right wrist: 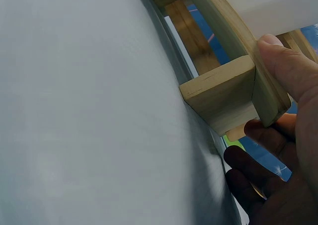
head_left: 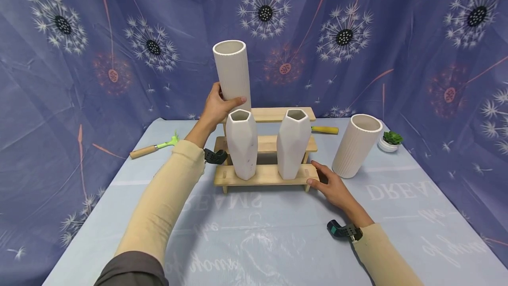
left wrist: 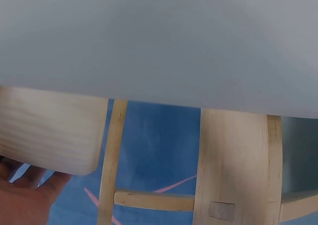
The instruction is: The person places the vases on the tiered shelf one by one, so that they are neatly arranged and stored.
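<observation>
A three-tier wooden stand (head_left: 266,173) stands mid-table. My left hand (head_left: 220,107) grips a tall ribbed white cylindrical vase (head_left: 232,69) low down at the top tier's left end, thumb across its front. The vase's base is hidden. In the left wrist view, fingers (left wrist: 37,185) show beside a tier's end, under a broad pale surface. Two faceted white vases, a left one (head_left: 242,144) and a right one (head_left: 293,144), stand on the lowest tier. My right hand (head_left: 333,189) pinches that tier's right end, the thumb (right wrist: 283,61) above and a finger below.
Another ribbed white vase (head_left: 357,147) stands on the table right of the stand, near a small potted succulent (head_left: 390,140). A green hand rake with a wooden handle (head_left: 155,147) lies at left. A yellow handle (head_left: 325,130) shows behind the stand. Patterned cloth (head_left: 178,21) hangs around the table.
</observation>
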`<action>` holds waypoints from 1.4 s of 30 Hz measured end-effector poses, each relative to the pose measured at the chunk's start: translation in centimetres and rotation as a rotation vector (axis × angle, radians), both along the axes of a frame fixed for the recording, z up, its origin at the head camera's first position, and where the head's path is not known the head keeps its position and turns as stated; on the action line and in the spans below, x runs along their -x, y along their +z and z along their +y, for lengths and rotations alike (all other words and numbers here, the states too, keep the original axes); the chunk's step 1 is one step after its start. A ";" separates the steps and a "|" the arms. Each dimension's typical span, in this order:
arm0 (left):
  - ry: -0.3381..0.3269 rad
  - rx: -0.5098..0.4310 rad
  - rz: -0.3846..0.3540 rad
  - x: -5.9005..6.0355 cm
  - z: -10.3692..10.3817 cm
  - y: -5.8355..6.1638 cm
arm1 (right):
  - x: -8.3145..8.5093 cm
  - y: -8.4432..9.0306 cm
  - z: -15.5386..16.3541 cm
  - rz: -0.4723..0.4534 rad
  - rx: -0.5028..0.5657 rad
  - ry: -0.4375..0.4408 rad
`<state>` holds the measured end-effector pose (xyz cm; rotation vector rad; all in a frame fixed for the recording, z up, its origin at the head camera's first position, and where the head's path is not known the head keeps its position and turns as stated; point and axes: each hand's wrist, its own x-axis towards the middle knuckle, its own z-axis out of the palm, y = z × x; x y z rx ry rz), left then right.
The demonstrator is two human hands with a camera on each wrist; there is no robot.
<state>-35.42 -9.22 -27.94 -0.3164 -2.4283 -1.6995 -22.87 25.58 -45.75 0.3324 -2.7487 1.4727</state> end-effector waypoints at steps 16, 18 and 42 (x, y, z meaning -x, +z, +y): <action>-0.017 0.038 -0.030 0.2 0.4 0.1 | 0.5 -0.9 0.3 0.016 0.016 0.002; -0.016 0.037 -0.031 0.2 0.4 0.0 | 0.5 -0.9 0.3 0.016 0.016 0.002; -0.040 0.036 -0.044 0.4 0.7 -0.1 | -0.6 1.1 -0.5 -0.005 -0.008 0.003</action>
